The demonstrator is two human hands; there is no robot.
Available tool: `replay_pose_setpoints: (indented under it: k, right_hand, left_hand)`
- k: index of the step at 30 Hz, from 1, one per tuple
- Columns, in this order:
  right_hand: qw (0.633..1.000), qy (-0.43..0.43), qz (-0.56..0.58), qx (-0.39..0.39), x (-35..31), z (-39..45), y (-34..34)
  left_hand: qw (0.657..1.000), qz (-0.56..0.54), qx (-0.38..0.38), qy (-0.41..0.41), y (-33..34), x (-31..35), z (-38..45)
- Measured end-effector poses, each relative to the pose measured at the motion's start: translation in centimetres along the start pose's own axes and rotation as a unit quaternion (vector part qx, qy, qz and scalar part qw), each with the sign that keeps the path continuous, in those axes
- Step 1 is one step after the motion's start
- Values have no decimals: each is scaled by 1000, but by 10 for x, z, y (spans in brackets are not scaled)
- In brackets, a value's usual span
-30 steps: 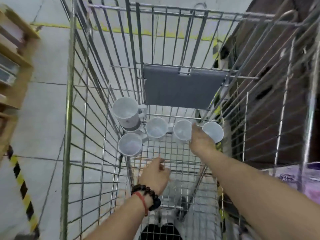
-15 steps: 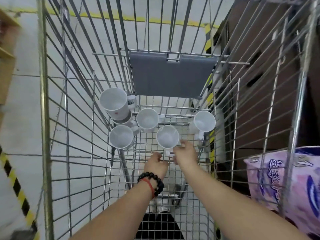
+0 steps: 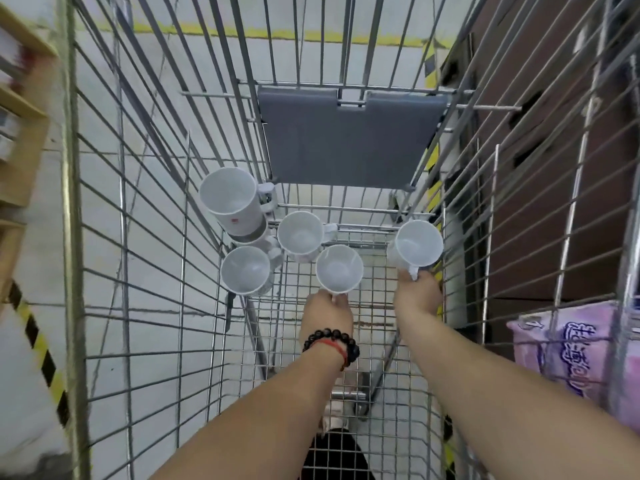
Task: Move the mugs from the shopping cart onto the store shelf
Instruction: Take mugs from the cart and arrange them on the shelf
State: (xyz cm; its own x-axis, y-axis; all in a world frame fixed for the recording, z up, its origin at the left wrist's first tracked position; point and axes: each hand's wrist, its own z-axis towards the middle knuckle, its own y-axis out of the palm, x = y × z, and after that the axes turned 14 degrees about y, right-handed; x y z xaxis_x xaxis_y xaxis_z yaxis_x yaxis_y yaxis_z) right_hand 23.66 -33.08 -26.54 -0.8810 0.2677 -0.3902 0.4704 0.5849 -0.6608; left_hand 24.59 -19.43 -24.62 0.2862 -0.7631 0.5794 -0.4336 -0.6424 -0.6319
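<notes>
Several white mugs stand in the wire shopping cart (image 3: 149, 258). My left hand (image 3: 327, 313) grips the handle of the middle mug (image 3: 339, 269). At the cart's right side my right hand (image 3: 419, 292) grips the handle of another mug (image 3: 419, 243). To the left, a stack of mugs (image 3: 230, 202) leans against the cart's side wall. A single mug (image 3: 300, 235) and one more (image 3: 246, 270) stand upright beside it. The wooden store shelf (image 3: 20, 133) shows at the left edge, blurred.
A grey fold-down flap (image 3: 346, 143) hangs at the cart's far end. Brown cardboard boxes (image 3: 540, 161) stand right of the cart, and a pink printed package (image 3: 571, 355) lies at the lower right. Yellow-black tape (image 3: 38, 341) marks the floor at left.
My right hand left the middle mug and moved right to the handle of the right-hand mug. My left hand moved forward and took the middle mug's handle. The view shifted closer.
</notes>
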Motion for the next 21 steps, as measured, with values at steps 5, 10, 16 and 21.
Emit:
replay_pose_setpoints:
  k: [5,10,16,21]
  right_hand:
    - [999,-34,-33,-4,10,-27,-18]
    - [994,-101,-27,-13,-3,-82,-54]
    - [963,-245,99,-48,-40,-183,-177]
    - [930,-282,228,59,-47,-239,-312]
  left_hand:
    - [997,36,10,71,-25,-13,-20]
    - [989,16,37,142,-81,23,-55]
    - [957,-17,122,262,-169,111,-137]
    - [891,-65,179,412,-231,188,-219]
